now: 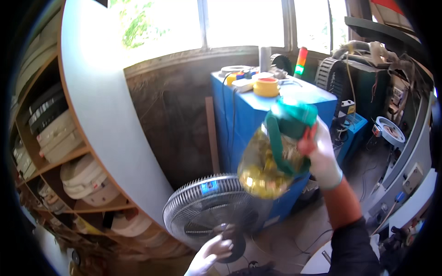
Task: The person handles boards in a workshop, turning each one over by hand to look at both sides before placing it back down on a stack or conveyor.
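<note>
A large clear jug with a green lid and green handle hangs tilted in the air, with yellowish contents inside. My right hand, in a white glove, is closed on it near the lid, beside a red part. The jug is slightly blurred. My left hand, also gloved, is low in the middle with its fingers apart and nothing seen in them. It is nearest to the back of a round metal-caged fan; whether it touches the fan I cannot tell.
Behind the jug stands a blue cabinet with a yellow tape roll and cables on top. A signal light glows green there. Shelves with white cases line the left. Cables lie on the floor; a ring-shaped device stands right.
</note>
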Tool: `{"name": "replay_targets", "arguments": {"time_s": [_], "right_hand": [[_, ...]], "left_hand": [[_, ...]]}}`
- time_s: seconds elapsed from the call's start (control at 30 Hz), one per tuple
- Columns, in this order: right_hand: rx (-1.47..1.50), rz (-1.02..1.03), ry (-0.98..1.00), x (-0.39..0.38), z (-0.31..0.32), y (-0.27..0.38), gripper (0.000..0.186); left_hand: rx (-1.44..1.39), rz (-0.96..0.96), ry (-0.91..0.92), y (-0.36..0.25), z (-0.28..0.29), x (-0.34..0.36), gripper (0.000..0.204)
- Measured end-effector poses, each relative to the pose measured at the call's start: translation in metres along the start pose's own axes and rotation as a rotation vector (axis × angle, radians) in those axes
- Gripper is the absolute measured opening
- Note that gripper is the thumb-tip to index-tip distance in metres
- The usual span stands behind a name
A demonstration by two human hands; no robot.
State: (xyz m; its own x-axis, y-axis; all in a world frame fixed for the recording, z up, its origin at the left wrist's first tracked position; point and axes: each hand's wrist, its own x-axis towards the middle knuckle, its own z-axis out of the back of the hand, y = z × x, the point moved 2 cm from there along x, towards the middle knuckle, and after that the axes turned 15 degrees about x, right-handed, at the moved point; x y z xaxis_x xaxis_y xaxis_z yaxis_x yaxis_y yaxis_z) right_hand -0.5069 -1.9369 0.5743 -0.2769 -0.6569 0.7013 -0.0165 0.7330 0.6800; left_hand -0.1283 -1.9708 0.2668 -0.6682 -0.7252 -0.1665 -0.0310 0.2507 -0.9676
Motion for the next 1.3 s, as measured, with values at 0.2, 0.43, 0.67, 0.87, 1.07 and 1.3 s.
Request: {"name": "replay_targets", "arguments": {"time_s": [0.2,0.43,0.67,0.87,1.07,1.3], "right_hand": [[-0.181,-0.164,0.058,-0.111,-0.085,-0.075,0.091],[-0.115,-0.362,-0.079,-0.192,-0.120,-0.114,0.108],[0.282,-0.468,-0.317,-0.240,-0.151,-0.127,0.125],[0.049,-0.504,-0.440,-0.292,-0.135,-0.129,0.115],[0.022,-0.623,-0.409,-0.336,-0.118,-0.113,0.105],[-0.005,-0.807,-0.266,-0.358,-0.103,-0.109,0.103]], "left_hand": [[-0.489,-0.162,0.411,-0.060,-0.071,0.041,0.099],[-0.599,-0.129,0.323,-0.025,-0.046,0.017,0.078],[-0.519,-0.046,0.384,-0.002,-0.009,-0.002,0.077],[-0.527,0.268,0.522,0.040,-0.010,-0.011,0.079],[-0.093,0.123,0.412,0.036,-0.006,-0.015,0.105],[0.253,0.032,0.557,0.015,-0.045,0.001,0.073]]}}
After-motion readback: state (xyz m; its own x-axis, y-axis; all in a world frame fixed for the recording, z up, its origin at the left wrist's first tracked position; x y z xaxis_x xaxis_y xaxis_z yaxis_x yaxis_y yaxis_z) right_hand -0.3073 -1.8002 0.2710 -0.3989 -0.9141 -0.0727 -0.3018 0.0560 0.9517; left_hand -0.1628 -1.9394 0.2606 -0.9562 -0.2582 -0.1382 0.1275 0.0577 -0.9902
